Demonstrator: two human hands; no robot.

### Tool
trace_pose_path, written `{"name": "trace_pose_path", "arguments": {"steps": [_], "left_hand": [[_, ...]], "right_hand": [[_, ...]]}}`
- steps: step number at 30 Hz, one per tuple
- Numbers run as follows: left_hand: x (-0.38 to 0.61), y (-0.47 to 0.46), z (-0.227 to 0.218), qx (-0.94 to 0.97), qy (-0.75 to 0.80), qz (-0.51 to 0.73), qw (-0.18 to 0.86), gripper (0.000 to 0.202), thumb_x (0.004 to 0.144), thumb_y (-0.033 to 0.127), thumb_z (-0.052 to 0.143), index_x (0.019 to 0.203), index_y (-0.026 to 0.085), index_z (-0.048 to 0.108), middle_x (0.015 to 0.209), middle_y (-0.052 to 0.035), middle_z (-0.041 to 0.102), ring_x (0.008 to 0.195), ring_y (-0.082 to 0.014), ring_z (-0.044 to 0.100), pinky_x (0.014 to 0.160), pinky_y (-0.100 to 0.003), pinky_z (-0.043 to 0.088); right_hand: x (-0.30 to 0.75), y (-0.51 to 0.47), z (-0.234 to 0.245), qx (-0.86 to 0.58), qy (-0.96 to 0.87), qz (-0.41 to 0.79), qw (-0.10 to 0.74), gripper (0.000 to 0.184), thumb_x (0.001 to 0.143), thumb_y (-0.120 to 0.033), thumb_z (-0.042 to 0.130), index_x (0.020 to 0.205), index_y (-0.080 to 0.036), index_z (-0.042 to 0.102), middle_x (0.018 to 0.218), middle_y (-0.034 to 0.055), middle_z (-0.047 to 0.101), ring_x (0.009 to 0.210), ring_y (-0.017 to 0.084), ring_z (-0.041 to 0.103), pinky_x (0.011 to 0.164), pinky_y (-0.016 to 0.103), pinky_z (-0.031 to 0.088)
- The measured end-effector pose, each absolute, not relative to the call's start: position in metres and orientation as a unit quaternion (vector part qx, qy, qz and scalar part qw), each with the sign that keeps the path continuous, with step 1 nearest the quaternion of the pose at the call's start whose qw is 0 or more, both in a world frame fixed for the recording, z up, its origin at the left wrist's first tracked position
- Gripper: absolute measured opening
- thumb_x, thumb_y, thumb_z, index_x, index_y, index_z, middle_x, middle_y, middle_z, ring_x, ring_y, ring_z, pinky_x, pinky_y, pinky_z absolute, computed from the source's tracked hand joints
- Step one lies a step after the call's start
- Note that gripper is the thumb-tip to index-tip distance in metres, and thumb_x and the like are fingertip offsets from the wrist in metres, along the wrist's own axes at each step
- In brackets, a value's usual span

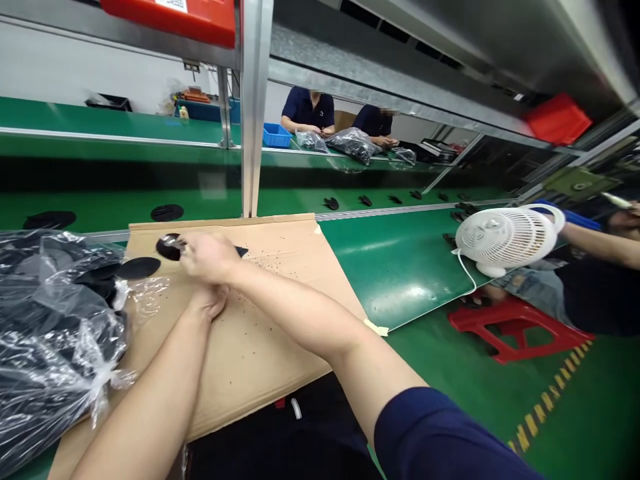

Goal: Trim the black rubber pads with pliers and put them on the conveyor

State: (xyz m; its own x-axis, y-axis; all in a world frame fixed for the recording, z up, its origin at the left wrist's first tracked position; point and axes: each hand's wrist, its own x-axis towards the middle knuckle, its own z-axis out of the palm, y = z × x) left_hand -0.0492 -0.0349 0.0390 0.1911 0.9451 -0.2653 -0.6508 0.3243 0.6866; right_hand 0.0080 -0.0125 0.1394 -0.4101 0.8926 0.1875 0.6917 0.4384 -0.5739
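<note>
My right hand [207,257] comes in from the lower right and pinches a black rubber-like disc [169,247] at its fingertips. My left hand [210,301] sits just below it, partly hidden by my right hand, so its grip does not show. A black pointed piece [242,251] sticks out beyond my right hand. Both hands are over a flattened cardboard sheet [260,327] scattered with black crumbs. Another black disc [138,268] lies on the cardboard near a clear plastic bag [55,333] stuffed with black parts, left of my hands.
A green workbench [400,280] holds a white fan [503,239] to the right. An aluminium post [253,100] rises behind the cardboard. Small black pieces lie along a green belt [390,200]. A co-worker [600,287] sits at right near a red stool [515,327]; others [307,110] work beyond.
</note>
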Motion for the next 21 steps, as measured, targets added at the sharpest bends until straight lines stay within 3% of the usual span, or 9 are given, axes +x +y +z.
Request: {"name": "trace_pose_path", "arguments": {"steps": [3, 5, 8, 13, 17, 21], "left_hand": [[-0.048, -0.034, 0.039, 0.25, 0.334, 0.563, 0.714, 0.027, 0.066, 0.007, 0.073, 0.088, 0.018, 0.061, 0.075, 0.0015, 0.066, 0.065, -0.0113, 0.061, 0.058, -0.02, 0.052], [-0.047, -0.035, 0.04, 0.268, 0.351, 0.559, 0.702, 0.034, 0.064, 0.013, 0.076, 0.094, 0.017, 0.06, 0.079, -0.0009, 0.068, 0.066, -0.014, 0.063, 0.061, -0.027, 0.055], [-0.044, -0.039, 0.043, 0.278, 0.388, 0.539, 0.694, 0.043, 0.068, 0.025, 0.076, 0.106, 0.019, 0.058, 0.082, -0.0033, 0.069, 0.068, -0.017, 0.066, 0.066, -0.035, 0.057], [-0.039, -0.048, 0.049, 0.326, 0.372, 0.52, 0.696, 0.056, 0.067, 0.04, 0.079, 0.113, 0.018, 0.057, 0.091, -0.0071, 0.069, 0.077, -0.0205, 0.067, 0.068, -0.037, 0.057], [-0.035, -0.047, 0.05, 0.342, 0.415, 0.529, 0.656, 0.066, 0.053, 0.03, 0.087, 0.111, 0.015, 0.061, 0.093, -0.0075, 0.07, 0.072, -0.0178, 0.066, 0.059, -0.027, 0.053], [-0.033, -0.045, 0.051, 0.311, 0.443, 0.564, 0.624, 0.061, 0.051, 0.03, 0.088, 0.104, 0.013, 0.063, 0.089, -0.0074, 0.07, 0.071, -0.0173, 0.065, 0.058, -0.025, 0.052]], "right_hand": [[0.056, -0.026, 0.13, -0.477, -0.629, 0.461, 0.405, 0.011, 0.082, -0.024, 0.059, 0.091, -0.018, 0.058, 0.083, 0.0013, 0.065, 0.075, 0.014, 0.062, 0.074, 0.026, 0.052], [0.087, -0.034, 0.113, -0.409, -0.504, 0.622, 0.439, 0.014, 0.078, -0.024, 0.065, 0.084, -0.016, 0.055, 0.07, 0.0005, 0.061, 0.06, 0.013, 0.057, 0.063, 0.026, 0.051], [0.118, -0.041, 0.081, -0.345, -0.362, 0.738, 0.453, 0.016, 0.074, -0.02, 0.065, 0.074, -0.017, 0.049, 0.058, -0.0024, 0.055, 0.049, 0.011, 0.049, 0.054, 0.025, 0.049], [0.13, -0.04, 0.043, -0.321, -0.297, 0.79, 0.429, 0.011, 0.067, -0.016, 0.059, 0.066, -0.017, 0.048, 0.053, -0.0012, 0.052, 0.046, 0.012, 0.049, 0.05, 0.026, 0.046], [0.13, -0.038, 0.04, -0.314, -0.285, 0.791, 0.441, 0.012, 0.068, -0.023, 0.064, 0.075, -0.016, 0.057, 0.059, -0.0003, 0.058, 0.052, 0.013, 0.054, 0.056, 0.027, 0.048], [0.124, -0.043, 0.047, -0.384, -0.371, 0.67, 0.515, 0.03, 0.067, -0.038, 0.074, 0.084, -0.016, 0.061, 0.068, -0.0008, 0.06, 0.06, 0.012, 0.055, 0.061, 0.026, 0.047]]}}
